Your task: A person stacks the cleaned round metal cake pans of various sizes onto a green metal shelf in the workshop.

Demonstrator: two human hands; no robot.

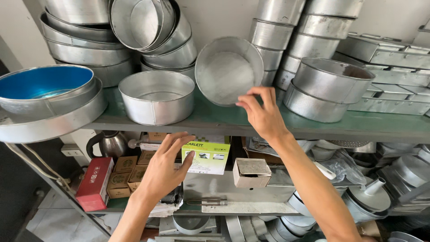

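My right hand (262, 114) grips the lower rim of a round metal cake pan (226, 71) that is tilted up on its side, its inside facing me, on the green shelf (233, 121). My left hand (165, 168) hovers lower, fingers spread and holding nothing, in front of the lower shelf near a green and white box (208, 157). A second round pan (156, 96) stands upright on the shelf just left of the tilted one.
Stacks of round metal pans (94, 49) fill the shelf back, with more stacks (309, 36) and rectangular tins (394, 76) to the right. A pan with a blue inside (45, 85) sits far left. Below lie a kettle (109, 143), a red box (95, 183) and small cartons (251, 172).
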